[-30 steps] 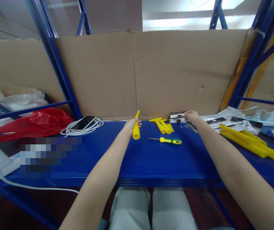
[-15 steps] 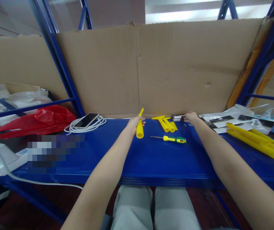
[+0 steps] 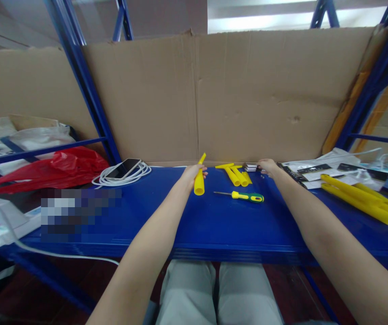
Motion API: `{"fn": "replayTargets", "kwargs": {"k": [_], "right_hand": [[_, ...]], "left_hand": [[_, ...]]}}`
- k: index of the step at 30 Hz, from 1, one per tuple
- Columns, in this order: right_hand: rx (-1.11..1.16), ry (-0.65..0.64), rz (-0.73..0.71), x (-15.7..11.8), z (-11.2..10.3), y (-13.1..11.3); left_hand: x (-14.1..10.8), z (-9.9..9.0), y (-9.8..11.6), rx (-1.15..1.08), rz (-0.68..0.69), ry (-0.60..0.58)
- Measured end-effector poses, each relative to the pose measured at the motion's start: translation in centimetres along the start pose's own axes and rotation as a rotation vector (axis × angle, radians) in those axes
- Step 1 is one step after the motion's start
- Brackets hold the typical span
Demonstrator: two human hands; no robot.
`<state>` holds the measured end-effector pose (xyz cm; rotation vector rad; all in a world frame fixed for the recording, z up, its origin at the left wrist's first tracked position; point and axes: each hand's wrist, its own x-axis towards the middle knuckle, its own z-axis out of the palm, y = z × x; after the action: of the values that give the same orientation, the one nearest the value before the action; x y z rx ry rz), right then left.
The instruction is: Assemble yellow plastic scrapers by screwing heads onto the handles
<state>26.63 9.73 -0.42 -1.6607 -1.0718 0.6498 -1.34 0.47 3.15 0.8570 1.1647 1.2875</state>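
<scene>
My left hand [image 3: 193, 174] is wrapped round a yellow T-shaped tube piece [image 3: 199, 184], whose open end faces me. At the back of the blue table, my right hand [image 3: 267, 166] has its fingers bent down at small metal parts [image 3: 250, 167]; what they pinch, if anything, is too small to make out. Between the hands lie more yellow tube pieces [image 3: 233, 176]. In front of those, a green and yellow screwdriver [image 3: 248, 197] lies flat with its shaft pointing left.
Long yellow tubes [image 3: 359, 198] and packaged parts [image 3: 315, 170] are on the right. At the left are a phone [image 3: 124, 169] on a coiled white cable [image 3: 142, 172], a red plastic bag [image 3: 61, 169] and a power strip [image 3: 14, 229]. Cardboard [image 3: 248, 95] stands behind the table [image 3: 214, 230].
My right hand has shifted slightly left at the small metal parts. My left hand still holds the yellow piece. The whole view has moved a little.
</scene>
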Motion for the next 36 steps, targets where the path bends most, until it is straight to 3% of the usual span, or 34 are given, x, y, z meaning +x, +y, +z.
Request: {"fn": "replayTargets", "kwargs": {"k": [16, 20, 22, 24, 27, 29, 32, 36], "right_hand": [[-0.121, -0.015, -0.098, -1.1, 0.2, -0.7], [-0.240, -0.002, -0.264, -2.0, -0.1, -1.7], [-0.349, -0.093, -0.368, -3.4, -0.5, -2.5], [-0.453, -0.275, -0.386, -5.6, -1.0, -3.4], [-0.678, -0.680, -0.418, -9.6, -2.1, -4.6], [-0.796, -0.866, -0.477, -11.9, -2.8, -4.8], [-0.850, -0.917, -0.616, -13.6, -3.2, -4.5], [-0.870, -0.905, -0.659, -13.6, -2.7, -3.3]], "left_hand": [[-0.3, 0.0, 0.0, 0.000, 0.008, 0.011], [-0.4, 0.0, 0.0, 0.008, 0.001, 0.009], [-0.4, 0.1, -0.1, 0.017, -0.001, -0.007], [-0.5, 0.2, -0.2, 0.025, 0.002, -0.034], [-0.8, 0.6, 0.1, 0.058, 0.008, -0.092], [-1.0, 0.8, 0.6, 0.108, 0.013, -0.133], [-1.2, 0.7, 1.3, 0.211, 0.016, -0.177], [-1.2, -0.5, 1.3, 0.290, 0.005, -0.258]]}}
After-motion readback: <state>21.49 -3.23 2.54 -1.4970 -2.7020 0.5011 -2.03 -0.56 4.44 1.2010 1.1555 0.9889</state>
